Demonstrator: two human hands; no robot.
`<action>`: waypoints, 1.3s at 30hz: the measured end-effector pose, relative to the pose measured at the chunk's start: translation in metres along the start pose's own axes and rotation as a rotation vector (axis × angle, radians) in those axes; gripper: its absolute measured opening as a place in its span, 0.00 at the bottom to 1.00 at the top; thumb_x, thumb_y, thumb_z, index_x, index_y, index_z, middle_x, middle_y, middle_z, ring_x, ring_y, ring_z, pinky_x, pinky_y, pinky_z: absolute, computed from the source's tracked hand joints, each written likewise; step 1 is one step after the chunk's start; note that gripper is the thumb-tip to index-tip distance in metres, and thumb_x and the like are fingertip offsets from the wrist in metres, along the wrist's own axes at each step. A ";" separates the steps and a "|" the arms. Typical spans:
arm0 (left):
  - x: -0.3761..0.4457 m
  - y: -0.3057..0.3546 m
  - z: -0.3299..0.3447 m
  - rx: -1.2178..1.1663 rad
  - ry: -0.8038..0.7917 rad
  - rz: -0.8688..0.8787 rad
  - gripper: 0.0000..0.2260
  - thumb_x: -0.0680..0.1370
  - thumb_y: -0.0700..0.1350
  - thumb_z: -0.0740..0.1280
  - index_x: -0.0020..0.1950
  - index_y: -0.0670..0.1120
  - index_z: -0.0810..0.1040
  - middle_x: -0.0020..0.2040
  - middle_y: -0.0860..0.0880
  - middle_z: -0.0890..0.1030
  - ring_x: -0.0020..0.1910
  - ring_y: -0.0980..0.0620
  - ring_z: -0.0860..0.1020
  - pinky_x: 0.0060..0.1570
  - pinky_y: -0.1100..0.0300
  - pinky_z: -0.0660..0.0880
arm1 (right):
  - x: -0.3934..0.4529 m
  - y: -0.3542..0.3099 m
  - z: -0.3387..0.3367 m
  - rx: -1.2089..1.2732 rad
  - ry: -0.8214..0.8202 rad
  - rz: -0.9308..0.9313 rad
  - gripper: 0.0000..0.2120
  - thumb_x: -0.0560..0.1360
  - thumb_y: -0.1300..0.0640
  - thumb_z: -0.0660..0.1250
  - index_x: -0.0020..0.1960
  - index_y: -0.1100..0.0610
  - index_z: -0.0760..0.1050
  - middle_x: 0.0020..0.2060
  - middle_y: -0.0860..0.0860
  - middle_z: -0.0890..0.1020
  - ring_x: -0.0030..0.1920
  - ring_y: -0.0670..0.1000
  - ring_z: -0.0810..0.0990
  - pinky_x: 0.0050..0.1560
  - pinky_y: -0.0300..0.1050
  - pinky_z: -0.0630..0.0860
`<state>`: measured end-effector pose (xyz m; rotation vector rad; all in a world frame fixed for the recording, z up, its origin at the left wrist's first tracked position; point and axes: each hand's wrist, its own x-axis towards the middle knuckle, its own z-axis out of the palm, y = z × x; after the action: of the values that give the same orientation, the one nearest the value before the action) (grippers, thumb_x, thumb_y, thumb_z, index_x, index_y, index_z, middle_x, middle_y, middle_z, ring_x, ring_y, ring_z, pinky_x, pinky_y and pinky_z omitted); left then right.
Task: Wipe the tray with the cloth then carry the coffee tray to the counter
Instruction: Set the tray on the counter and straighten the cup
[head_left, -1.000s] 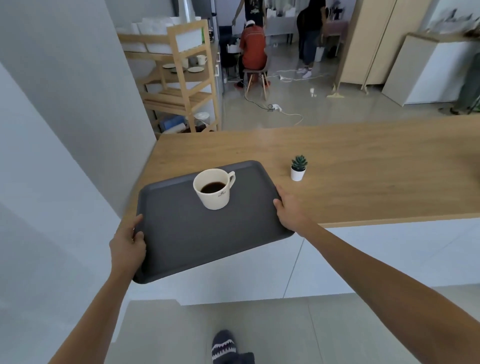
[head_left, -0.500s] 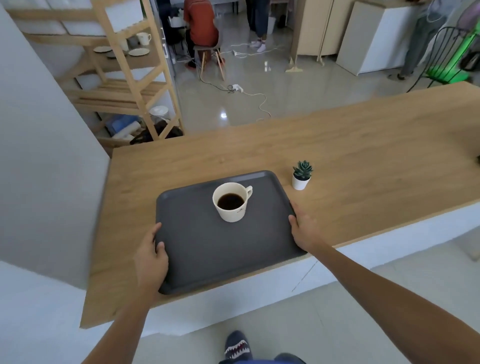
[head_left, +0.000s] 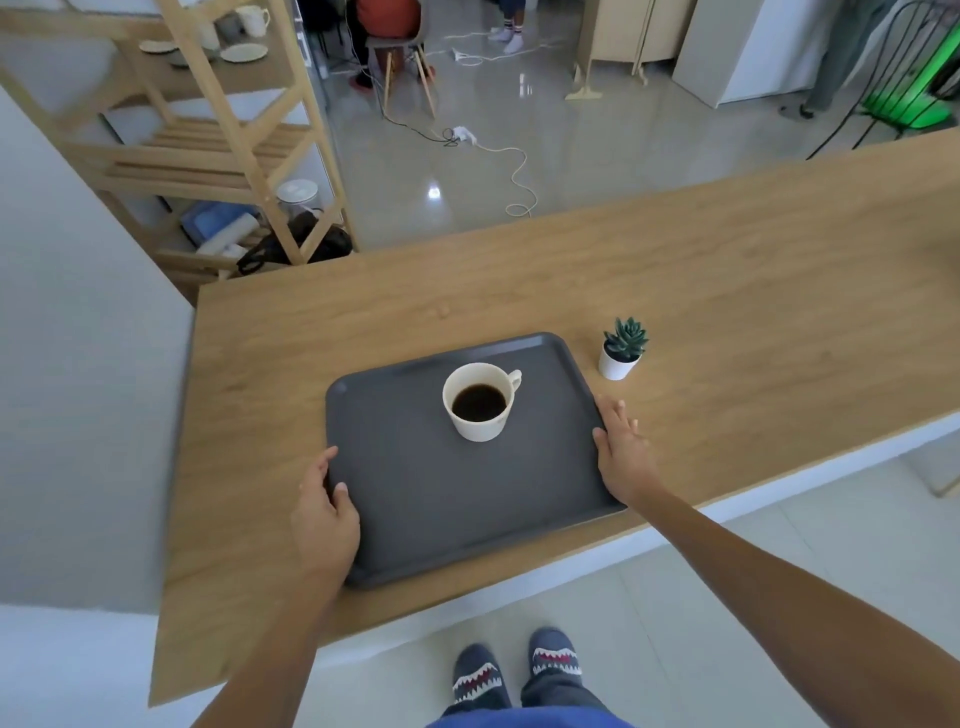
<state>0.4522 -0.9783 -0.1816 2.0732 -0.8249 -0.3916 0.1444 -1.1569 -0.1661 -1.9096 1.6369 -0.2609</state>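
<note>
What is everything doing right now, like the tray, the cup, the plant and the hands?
Tray: lying flat on the counter, near its front edge.
Cup: upright on the tray, holding dark coffee.
Plant: upright in its white pot, beside the tray's far right corner.
Left hand: thumb over the tray's left rim.
Right hand: fingers straight, at the right rim.

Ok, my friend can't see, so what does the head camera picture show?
A grey tray lies on a wooden counter, with a coffee cup on it. The left hand and right hand are at its sides.
</note>
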 end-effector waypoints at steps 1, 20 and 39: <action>0.000 0.001 0.000 -0.002 -0.002 0.006 0.21 0.78 0.35 0.59 0.69 0.50 0.68 0.65 0.45 0.76 0.62 0.44 0.74 0.61 0.55 0.68 | 0.000 0.000 0.001 0.006 -0.001 0.003 0.24 0.83 0.57 0.50 0.78 0.51 0.53 0.78 0.57 0.53 0.76 0.67 0.52 0.72 0.59 0.59; 0.001 0.071 0.046 -0.250 -0.386 0.038 0.32 0.75 0.36 0.68 0.76 0.49 0.59 0.75 0.52 0.65 0.73 0.56 0.64 0.73 0.51 0.62 | 0.019 -0.063 -0.007 0.328 -0.042 -0.176 0.19 0.81 0.61 0.54 0.72 0.56 0.68 0.66 0.51 0.78 0.68 0.50 0.74 0.64 0.35 0.65; 0.011 0.095 0.059 -0.379 -0.558 -0.021 0.24 0.78 0.34 0.62 0.73 0.49 0.65 0.67 0.55 0.74 0.66 0.61 0.72 0.60 0.70 0.71 | 0.032 -0.061 0.016 0.621 -0.138 -0.117 0.13 0.81 0.55 0.58 0.60 0.47 0.79 0.48 0.46 0.84 0.52 0.47 0.83 0.58 0.51 0.80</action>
<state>0.3895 -1.0617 -0.1398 1.6318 -0.9585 -1.0827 0.2102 -1.1785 -0.1520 -1.5028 1.1715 -0.5943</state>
